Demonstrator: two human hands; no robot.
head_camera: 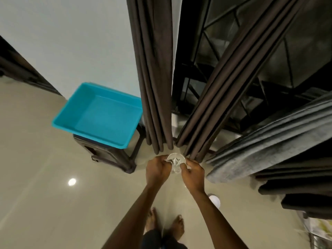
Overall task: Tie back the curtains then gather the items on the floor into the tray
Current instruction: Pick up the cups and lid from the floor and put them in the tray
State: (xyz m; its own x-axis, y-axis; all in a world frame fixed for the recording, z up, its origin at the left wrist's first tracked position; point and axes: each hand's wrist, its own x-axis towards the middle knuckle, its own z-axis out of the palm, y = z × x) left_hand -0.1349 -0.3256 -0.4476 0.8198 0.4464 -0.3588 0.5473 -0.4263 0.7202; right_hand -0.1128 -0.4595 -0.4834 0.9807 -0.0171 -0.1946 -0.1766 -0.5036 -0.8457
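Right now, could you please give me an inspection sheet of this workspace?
Surface: glossy beige floor, with a bright light spot reflected in it.
Job's things: blue tray sits on a dark stool; brown curtains hang bunched, no tie visible; clear glass item held above the floor; white round object lies on the floor.
Clutter: pale printed thing at the right edge, too blurred to tell.
Grippers: left hand and right hand both grip the clear glass item.
Cables: nothing seen.
Surroundings: grey curtain, window grille, pale wall.
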